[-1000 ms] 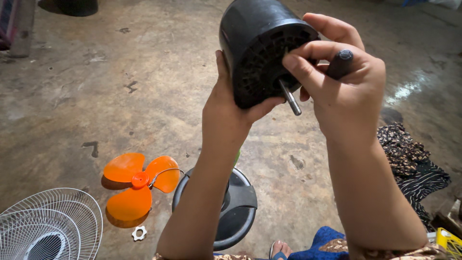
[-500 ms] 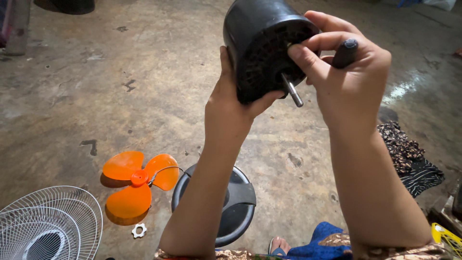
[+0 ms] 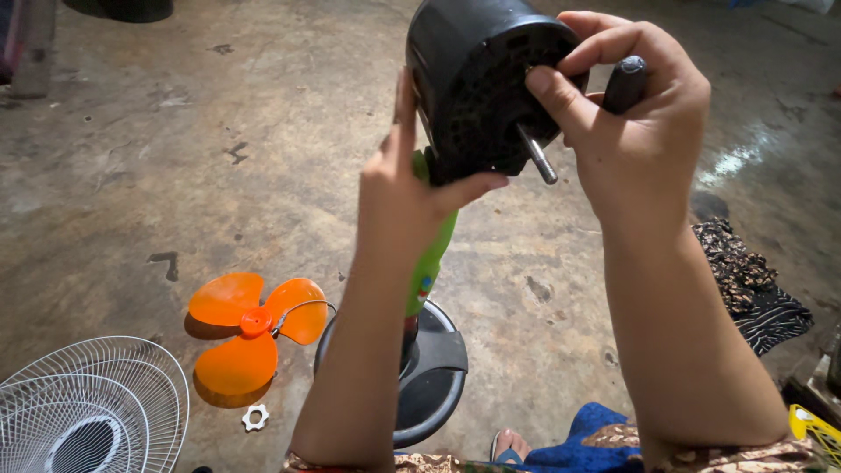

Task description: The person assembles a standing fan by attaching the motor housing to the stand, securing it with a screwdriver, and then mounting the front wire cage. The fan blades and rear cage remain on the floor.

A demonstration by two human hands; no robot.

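Black fan motor (image 3: pixel 477 83) held up in front of you, well above the concrete floor (image 3: pixel 175 158), vented face toward you, its metal shaft (image 3: pixel 536 156) sticking out down and to the right. Your left hand (image 3: pixel 405 197) cups the motor from below and behind, thumb hooked under the front edge, fingers grasping the housing. A green stem (image 3: pixel 431 254) runs down from the motor behind that wrist toward the round black base (image 3: pixel 434 368) on the floor. Your right hand (image 3: pixel 635 131) is clenched around a dark-handled tool (image 3: pixel 624 83), only the butt of the handle showing above the knuckles; thumb and forefinger press on the motor's face just beside the shaft. Tool tip hidden, cannot tell what it meets.

Down on the floor, left of the base: orange three-blade fan blade (image 3: pixel 250 333), a small white nut (image 3: pixel 255 418) just below it, and a white wire guard (image 3: pixel 88 412) at the lower left corner. Dark patterned cloth (image 3: pixel 745 280) lies to the right. Blue fabric (image 3: pixel 583 438) and a yellow object (image 3: pixel 815 425) sit at the bottom right.
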